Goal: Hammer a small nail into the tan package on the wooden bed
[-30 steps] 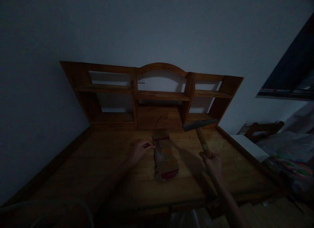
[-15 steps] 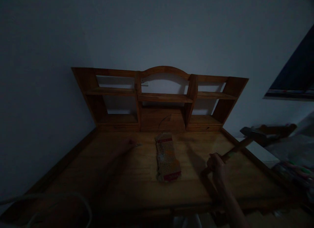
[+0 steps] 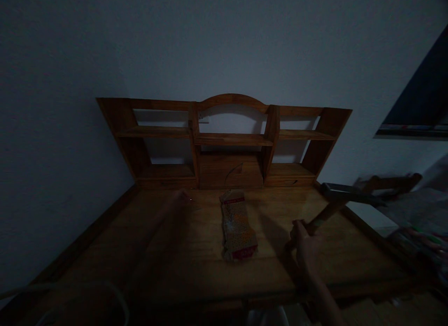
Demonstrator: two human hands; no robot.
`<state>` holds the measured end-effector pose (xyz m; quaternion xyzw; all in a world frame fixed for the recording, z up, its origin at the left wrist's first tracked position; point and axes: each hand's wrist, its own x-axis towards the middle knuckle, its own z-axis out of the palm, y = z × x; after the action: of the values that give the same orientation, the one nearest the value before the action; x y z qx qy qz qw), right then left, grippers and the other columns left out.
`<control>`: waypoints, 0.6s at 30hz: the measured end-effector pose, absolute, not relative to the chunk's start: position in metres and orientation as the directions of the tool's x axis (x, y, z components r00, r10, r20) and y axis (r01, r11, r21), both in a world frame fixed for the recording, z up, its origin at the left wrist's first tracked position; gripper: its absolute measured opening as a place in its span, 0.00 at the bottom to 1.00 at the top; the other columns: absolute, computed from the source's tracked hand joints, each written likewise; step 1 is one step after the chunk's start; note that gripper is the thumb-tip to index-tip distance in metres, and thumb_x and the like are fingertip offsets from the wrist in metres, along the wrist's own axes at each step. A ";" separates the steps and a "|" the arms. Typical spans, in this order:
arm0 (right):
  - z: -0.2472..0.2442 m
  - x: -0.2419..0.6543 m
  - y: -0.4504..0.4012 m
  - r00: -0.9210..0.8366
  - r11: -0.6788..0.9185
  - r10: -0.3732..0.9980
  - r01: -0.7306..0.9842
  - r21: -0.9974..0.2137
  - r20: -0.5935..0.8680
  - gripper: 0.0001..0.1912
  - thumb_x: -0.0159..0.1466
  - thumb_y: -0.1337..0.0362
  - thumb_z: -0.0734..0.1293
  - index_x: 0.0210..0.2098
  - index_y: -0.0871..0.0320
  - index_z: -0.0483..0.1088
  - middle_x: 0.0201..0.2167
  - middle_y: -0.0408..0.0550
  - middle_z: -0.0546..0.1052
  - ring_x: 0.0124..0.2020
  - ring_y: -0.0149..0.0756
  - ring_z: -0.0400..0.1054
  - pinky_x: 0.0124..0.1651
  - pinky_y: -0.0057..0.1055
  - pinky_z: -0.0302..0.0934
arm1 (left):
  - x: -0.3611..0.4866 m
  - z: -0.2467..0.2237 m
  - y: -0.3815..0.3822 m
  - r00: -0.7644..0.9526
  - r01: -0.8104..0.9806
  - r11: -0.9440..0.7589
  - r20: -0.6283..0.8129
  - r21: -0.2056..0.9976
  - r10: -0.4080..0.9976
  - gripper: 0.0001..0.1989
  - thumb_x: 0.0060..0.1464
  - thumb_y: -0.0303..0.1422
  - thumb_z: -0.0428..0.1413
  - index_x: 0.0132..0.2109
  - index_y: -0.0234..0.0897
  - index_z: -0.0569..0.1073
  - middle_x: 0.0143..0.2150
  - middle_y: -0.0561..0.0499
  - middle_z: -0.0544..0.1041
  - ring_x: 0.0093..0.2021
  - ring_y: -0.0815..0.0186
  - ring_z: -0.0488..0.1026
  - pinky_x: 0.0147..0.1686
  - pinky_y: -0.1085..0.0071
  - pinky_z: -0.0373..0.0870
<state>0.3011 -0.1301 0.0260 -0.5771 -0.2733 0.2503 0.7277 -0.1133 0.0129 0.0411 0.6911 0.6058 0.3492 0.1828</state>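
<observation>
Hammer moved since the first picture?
Yes, rightward. The hammer had its head overlapping the shelf unit in view; now the head shows right of the unit's lower right corner.

Wooden desk (image 3: 196,239) in dim light, a crumpled tan packet (image 3: 240,225) with dark red bands lying around the middle, longer side running near to far, wooden shelf (image 3: 234,139) along the far edge

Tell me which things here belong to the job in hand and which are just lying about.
Job in hand: hammer, held in the right grip; probably the printed packet on the desk.

Just around: wooden shelf unit; blurred coloured things, right.
</observation>
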 end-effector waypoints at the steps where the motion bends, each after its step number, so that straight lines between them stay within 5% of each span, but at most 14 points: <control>1: 0.024 0.300 -0.129 0.721 0.205 0.682 -0.030 -0.978 0.121 0.16 0.52 0.59 0.69 0.20 0.57 0.57 0.15 0.34 0.55 0.15 0.24 0.48 0.16 0.24 0.44 | -0.117 0.043 0.014 0.043 0.707 -0.207 0.252 0.676 0.967 0.04 0.50 0.32 0.56 0.31 0.37 0.75 0.27 0.50 0.76 0.32 0.64 0.74 0.33 0.70 0.70; 8: 0.016 0.289 -0.124 0.678 0.105 0.722 0.094 -0.990 0.141 0.19 0.51 0.56 0.70 0.18 0.56 0.56 0.13 0.34 0.53 0.15 0.23 0.46 0.16 0.25 0.42 | -0.112 0.032 0.012 0.240 0.679 -0.274 0.147 0.681 0.960 0.05 0.39 0.27 0.56 0.27 0.36 0.77 0.28 0.49 0.78 0.32 0.61 0.74 0.35 0.69 0.68; 13: 0.018 0.286 -0.125 0.662 0.062 0.739 0.123 -0.991 0.128 0.17 0.52 0.56 0.69 0.19 0.57 0.59 0.13 0.34 0.54 0.14 0.24 0.49 0.16 0.25 0.43 | -0.088 0.009 0.007 0.237 0.459 -0.174 0.068 0.871 0.969 0.04 0.40 0.28 0.58 0.26 0.32 0.76 0.27 0.47 0.79 0.30 0.62 0.74 0.35 0.67 0.71; 18: 0.019 0.291 -0.126 0.684 0.084 0.719 0.089 -0.992 0.122 0.17 0.52 0.56 0.70 0.19 0.57 0.58 0.13 0.34 0.55 0.14 0.24 0.49 0.16 0.25 0.44 | -0.070 0.007 -0.006 0.123 0.390 -0.132 0.091 0.911 0.988 0.09 0.42 0.33 0.61 0.31 0.30 0.76 0.31 0.44 0.80 0.35 0.59 0.76 0.40 0.64 0.72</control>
<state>0.2907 -0.1264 0.0189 -0.6339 -0.3188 0.2372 0.6636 -0.0704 -0.0063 0.0066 0.6435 0.5355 0.3898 0.3835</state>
